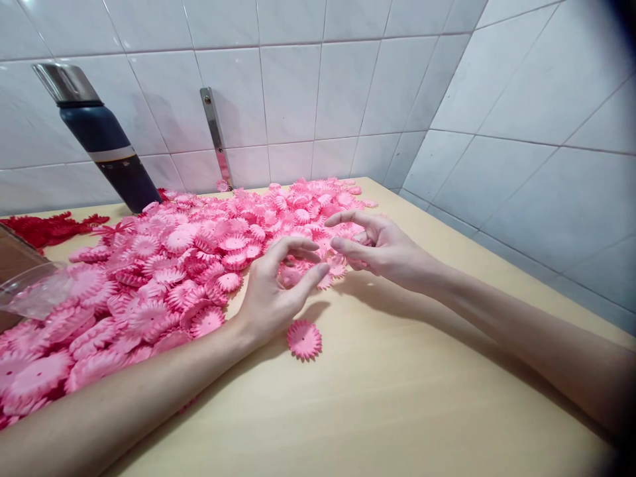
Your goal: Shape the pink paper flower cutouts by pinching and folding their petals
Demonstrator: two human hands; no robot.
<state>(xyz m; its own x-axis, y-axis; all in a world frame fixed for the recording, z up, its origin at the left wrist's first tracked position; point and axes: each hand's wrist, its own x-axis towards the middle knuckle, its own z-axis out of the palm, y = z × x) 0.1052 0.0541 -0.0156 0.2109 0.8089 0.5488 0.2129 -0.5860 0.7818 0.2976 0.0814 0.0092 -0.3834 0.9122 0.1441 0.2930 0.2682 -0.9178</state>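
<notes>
A heap of pink scalloped fabric discs, like artificial flower petal layers with a small centre hole, spreads over the table. My left hand hovers at the near edge of this heap, its fingers bent and the thumb held apart. Opposite it, my right hand has its index finger and thumb spread, while its other fingers curl partly out of sight. No disc shows clearly held in either hand; pink pieces appear behind the gaps between the fingers. One single pink disc lies flat on the table just below my left hand.
A dark blue bottle with a steel cap stands behind the heap, by the tiled wall. Red pieces lie at the left, near a cardboard box and clear plastic. A metal strip is fixed to the wall.
</notes>
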